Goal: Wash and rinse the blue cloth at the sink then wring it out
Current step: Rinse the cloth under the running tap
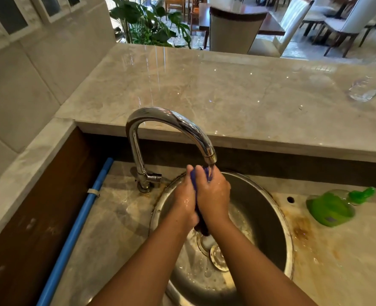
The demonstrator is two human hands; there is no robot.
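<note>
I see my left hand (pixel 183 202) and right hand (pixel 214 195) pressed together around the blue cloth (pixel 194 180), fingers curled on it, over the sink (pixel 289 230) under the faucet (pixel 171 120) stream. It's bunched, soaked, dark where it hangs below. Right, a green bottle (pixel 330 209) lies sideways, label unreadable

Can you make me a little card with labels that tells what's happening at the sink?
place: round metal sink under a curved tap
water: runs from the tap onto the cloth
cloth: blue cloth, bunched between both hands above the sink
left hand: grips the cloth
right hand: grips the cloth, nearest the water
right of sink: green bottle lying on the counter
left of sink: blue pipe
</note>
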